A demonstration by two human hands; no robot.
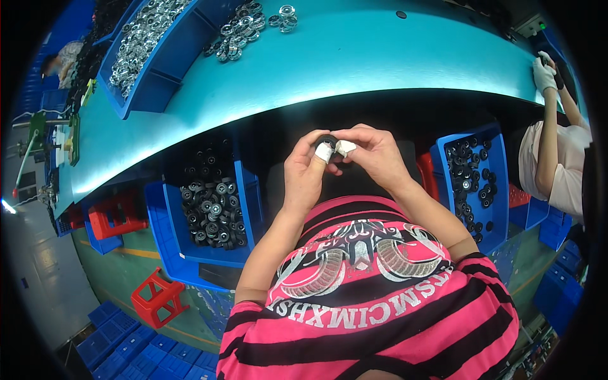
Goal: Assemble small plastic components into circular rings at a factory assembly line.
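In front of my body, just off the table's near edge, both hands hold a small black wheel (327, 140). My left hand (303, 172) pinches it from the left, and my right hand (379, 156) grips it from the right. White wrapping covers both thumb tips, which press on the wheel and hide part of it. Left of my arm stands a blue bin (251, 201) of black wheels (215, 209) with light centres. Beyond my right arm another blue bin (500, 190) holds more black wheels (467, 185).
A teal table (380, 54) curves across ahead. On it sit a blue bin (171, 76) of clear, shiny round parts and a loose pile of the same parts (244, 28). A red stool (156, 297) stands on the floor. At right, a gloved co-worker (551, 145) works.
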